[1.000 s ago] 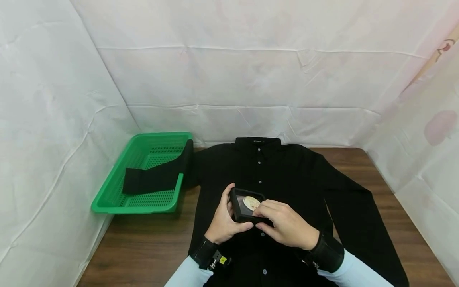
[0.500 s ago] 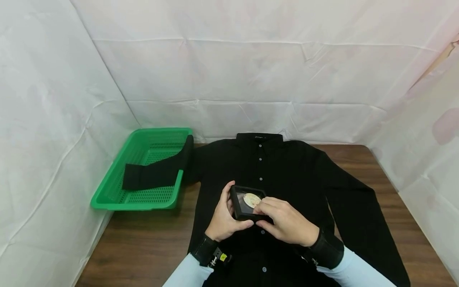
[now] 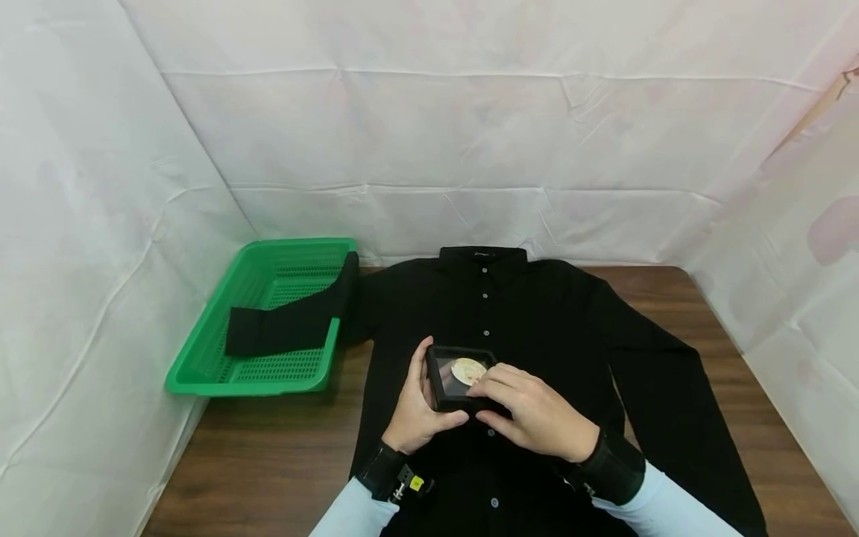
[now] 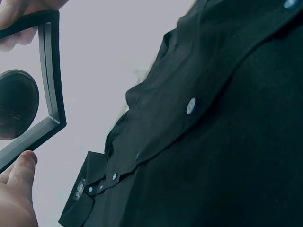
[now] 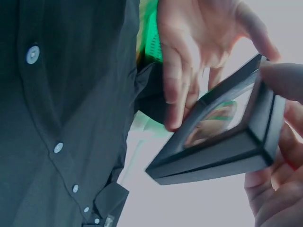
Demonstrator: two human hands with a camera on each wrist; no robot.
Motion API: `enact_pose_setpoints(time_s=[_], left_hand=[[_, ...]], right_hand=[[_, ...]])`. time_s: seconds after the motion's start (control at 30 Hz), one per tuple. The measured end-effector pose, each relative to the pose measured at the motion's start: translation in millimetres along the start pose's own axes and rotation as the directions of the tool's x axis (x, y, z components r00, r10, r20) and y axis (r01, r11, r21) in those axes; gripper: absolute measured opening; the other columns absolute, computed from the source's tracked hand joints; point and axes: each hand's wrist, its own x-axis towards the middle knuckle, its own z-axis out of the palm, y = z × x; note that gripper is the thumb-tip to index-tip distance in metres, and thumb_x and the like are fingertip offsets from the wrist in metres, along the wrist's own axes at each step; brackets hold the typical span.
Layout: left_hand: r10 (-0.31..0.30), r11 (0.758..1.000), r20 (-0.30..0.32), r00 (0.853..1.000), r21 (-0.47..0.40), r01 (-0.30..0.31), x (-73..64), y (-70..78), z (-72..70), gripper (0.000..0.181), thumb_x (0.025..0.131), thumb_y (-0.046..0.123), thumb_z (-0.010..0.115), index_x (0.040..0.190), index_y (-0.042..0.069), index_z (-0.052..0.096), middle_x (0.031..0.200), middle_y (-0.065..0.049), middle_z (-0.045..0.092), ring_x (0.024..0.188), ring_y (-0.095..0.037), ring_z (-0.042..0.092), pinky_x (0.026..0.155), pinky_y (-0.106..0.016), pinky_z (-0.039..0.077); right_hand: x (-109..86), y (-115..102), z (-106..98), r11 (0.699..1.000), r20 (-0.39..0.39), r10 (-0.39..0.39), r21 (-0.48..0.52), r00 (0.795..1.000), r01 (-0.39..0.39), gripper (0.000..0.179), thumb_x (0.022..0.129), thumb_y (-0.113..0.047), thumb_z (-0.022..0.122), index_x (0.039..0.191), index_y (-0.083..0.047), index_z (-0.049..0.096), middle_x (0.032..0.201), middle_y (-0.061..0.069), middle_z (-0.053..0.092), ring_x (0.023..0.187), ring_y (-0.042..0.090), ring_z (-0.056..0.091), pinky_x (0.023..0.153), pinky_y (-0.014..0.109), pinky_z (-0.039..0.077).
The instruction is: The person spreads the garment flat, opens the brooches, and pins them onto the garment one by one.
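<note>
A black square display frame [image 3: 459, 403] with a clear window is held above the shirt's front. Inside its window sits a round gold-coloured coin or medal [image 3: 468, 371], which looks dark in the left wrist view. My left hand [image 3: 419, 414] grips the frame's left side, thumb at the near edge and fingers along the side. My right hand [image 3: 530, 410] pinches the near right corner, partly covering the window. In the right wrist view, the frame [image 5: 213, 165] is tilted between both hands. Beneath lies a black button-up shirt [image 3: 537, 313], spread out with its collar away from me.
A green plastic basket [image 3: 191, 365] stands at the left, with one black shirt sleeve [image 3: 282, 328] lying over its rim and into it. The brown wooden table [image 3: 288, 462] is bounded by white cloth walls [image 3: 436, 127] at the back and sides.
The head view has shifted slightly, so the scene sits a little higher. Both hands keep hold of the frame, with the right fingers moving only slightly over its window.
</note>
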Motion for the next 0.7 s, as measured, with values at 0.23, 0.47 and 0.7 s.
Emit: enact_pose_setpoints(time_s=[0.23, 0.47, 0.7], left_hand=[[0.024, 0.999, -0.014, 1.0, 0.024, -0.023, 1.1, 6.6, -1.6, 0.113, 0.074, 0.011, 0.084, 0.153, 0.024, 0.004, 0.151, -0.013, 0.026, 0.137, -0.033, 0.034, 0.105, -0.035, 0.036], [0.037, 0.999, -0.008, 0.999, -0.003, -0.037, 1.4, 7.6, -0.6, 0.113, 0.074, 0.012, 0.084, 0.153, 0.022, 0.004, 0.152, -0.017, 0.023, 0.138, -0.032, 0.032, 0.107, -0.033, 0.035], [0.033, 0.999, -0.013, 0.999, -0.001, -0.033, 0.2, 6.4, -2.7, 0.118, 0.076, 0.019, 0.084, 0.154, 0.021, -0.004, 0.158, -0.012, 0.014, 0.142, -0.031, 0.025, 0.11, -0.03, 0.029]], right_hand=[[-11.3, 15, -7, 0.997, -0.11, 0.073, 0.005, 0.991, -0.073, 0.038, 0.079, -0.025, 0.08, 0.113, -0.015, 0.066, 0.111, -0.008, 0.052, 0.099, 0.008, 0.048, 0.085, 0.019, 0.04], [-22.0, 22, -11, 0.984, -0.033, 0.159, 0.085, 0.987, -0.155, 0.036, 0.082, -0.026, 0.078, 0.114, -0.018, 0.065, 0.094, -0.009, 0.047, 0.078, 0.005, 0.048, 0.063, 0.016, 0.043], [-20.9, 22, -6, 0.967, -0.021, 0.174, 0.194, 0.985, -0.167, 0.018, 0.087, -0.021, 0.073, 0.101, -0.024, 0.063, 0.089, -0.01, 0.051, 0.075, 0.006, 0.051, 0.057, 0.02, 0.046]])
